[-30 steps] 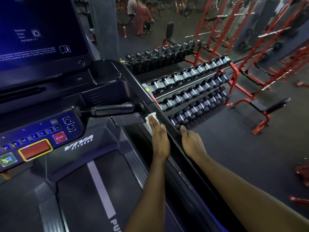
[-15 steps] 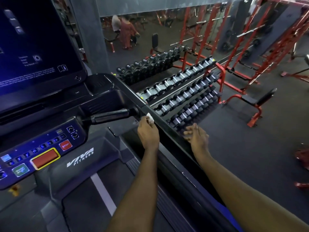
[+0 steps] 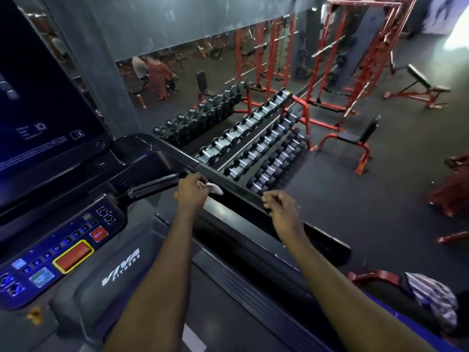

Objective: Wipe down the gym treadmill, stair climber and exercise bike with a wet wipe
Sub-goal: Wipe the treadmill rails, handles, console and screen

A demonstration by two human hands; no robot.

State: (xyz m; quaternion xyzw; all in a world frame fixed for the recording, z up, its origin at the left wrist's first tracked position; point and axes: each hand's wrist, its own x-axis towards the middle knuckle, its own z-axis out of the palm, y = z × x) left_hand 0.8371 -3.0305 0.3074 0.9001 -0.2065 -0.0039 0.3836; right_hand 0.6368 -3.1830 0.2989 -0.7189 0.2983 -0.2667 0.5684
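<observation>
I stand on a black treadmill with its console (image 3: pixel 63 252) at the lower left and a dark screen (image 3: pixel 45 105) above it. My left hand (image 3: pixel 191 190) grips a crumpled white wet wipe (image 3: pixel 213 188) at the front end of the right side rail (image 3: pixel 243 199), just right of the short black handlebar grip (image 3: pixel 154 185). My right hand (image 3: pixel 283 208) hovers over the same rail further back, fingers loosely curled, holding nothing.
Beyond the rail stand dumbbell racks (image 3: pixel 256 138) and red squat racks (image 3: pixel 317 72). A red bench with a black seat (image 3: pixel 352 141) sits on the dark floor. A patterned cloth (image 3: pixel 431 298) lies at the lower right. People sit in the background (image 3: pixel 152 74).
My left hand has closed around the wipe and moved forward along the rail towards the handlebar grip. My right hand has lifted off the rail and its fingers have curled.
</observation>
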